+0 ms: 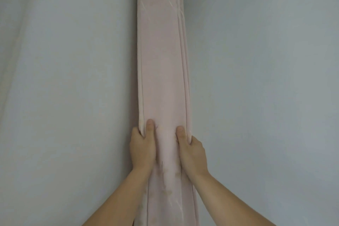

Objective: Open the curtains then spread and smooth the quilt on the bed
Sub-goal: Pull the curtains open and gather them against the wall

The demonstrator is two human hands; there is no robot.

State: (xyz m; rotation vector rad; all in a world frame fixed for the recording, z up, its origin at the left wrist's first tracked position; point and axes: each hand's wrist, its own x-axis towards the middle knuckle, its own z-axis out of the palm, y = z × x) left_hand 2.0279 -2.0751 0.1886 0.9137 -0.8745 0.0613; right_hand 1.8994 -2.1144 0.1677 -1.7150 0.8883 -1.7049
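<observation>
Gripping gathered pink curtain point(161, 79) between them, left hand point(142, 149) and right hand point(191, 154) curl round its edges; curtain-opening step, next likely release, turn to quilt.

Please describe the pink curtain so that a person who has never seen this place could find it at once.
Look at the corner where two plain grey-white walls meet. A narrow gathered column of cloth hangs there from top to bottom: the curtain. It is the only pink, folded thing in view, and the left hand and right hand each grip one of its edges.
</observation>
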